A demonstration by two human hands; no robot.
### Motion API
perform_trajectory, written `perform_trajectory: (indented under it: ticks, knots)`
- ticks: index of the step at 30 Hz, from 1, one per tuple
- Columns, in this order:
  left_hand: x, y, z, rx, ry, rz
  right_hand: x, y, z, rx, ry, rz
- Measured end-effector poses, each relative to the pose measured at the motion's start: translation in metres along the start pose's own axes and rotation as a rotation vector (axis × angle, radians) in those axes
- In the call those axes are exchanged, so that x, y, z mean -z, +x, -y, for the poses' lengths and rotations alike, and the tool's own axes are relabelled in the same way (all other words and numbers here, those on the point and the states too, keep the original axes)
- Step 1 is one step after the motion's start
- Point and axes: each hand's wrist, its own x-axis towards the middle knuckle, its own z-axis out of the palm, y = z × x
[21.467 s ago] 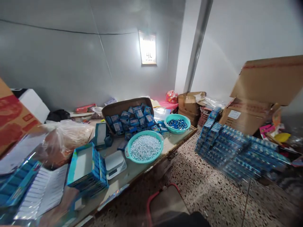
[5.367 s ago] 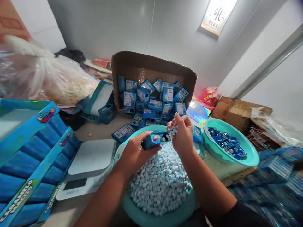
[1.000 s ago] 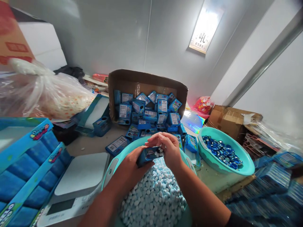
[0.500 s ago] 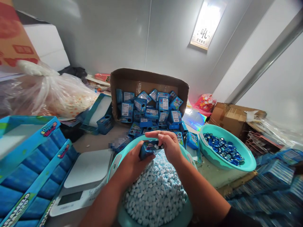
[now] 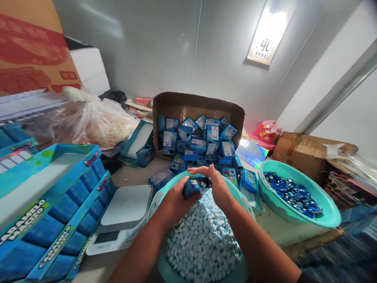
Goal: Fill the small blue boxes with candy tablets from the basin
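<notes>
"Gripping a small blue candy box (image 5: 193,188), a worker's left hand (image 5: 173,200) steadies it above a teal basin (image 5: 169,271) heaped with pale blue and white candies (image 5: 203,239). The fingers are wrapped around the box."

"And the right hand (image 5: 220,190)?"

"Close against the box's open end, where a few candies show, with its fingers bent across the far side. Whether they pinch anything cannot be told."

"What does the bench (image 5: 129,177) carry?"

"A white digital scale (image 5: 126,202) lies just left of the basin, beside blue display trays (image 5: 59,212) lettered 'Caramelo Macizo.' Behind the basin, a cardboard carton (image 5: 206,104) opens toward the worker, its small blue boxes (image 5: 197,143) spilling onto the pale surface. At right, a second teal basin (image 5: 331,212) holds shiny blue pieces (image 5: 290,192)."

"And the room?"

"Gray wall panels (image 5: 165,47) back the scene, hung with a printed scroll (image 5: 269,35) whose upper part is lost in glare. A knotted clear plastic bag (image 5: 103,122) sits at left near a red-printed carton (image 5: 29,51); a red patterned bag (image 5: 266,131) and a brown cardboard box (image 5: 309,155) stand at right. Stacked blue packages (image 5: 344,243) blur at lower right."
</notes>
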Motion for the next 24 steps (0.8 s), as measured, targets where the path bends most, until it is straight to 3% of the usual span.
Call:
perform_trajectory:
  ticks: [7,11,14,19,24]
  knots:
    - [-0.001,0.001,-0.002,-0.026,0.009,-0.007,0.011,0.0,-0.005,0.073,-0.69,0.207]
    - [-0.002,0.002,0.002,-0.047,0.076,-0.047,0.013,0.003,-0.009,0.041,-0.85,0.226]
    - [-0.001,0.002,0.0,-0.046,0.076,-0.06,0.018,0.006,-0.016,-0.013,-0.747,0.242]
    - [0.0,0.001,-0.005,-0.04,0.079,-0.066,0.03,0.014,-0.028,-0.088,-0.372,0.316]
    - [-0.001,0.004,0.0,-0.061,0.007,-0.088,0.039,0.02,-0.036,-0.301,-0.185,0.35]
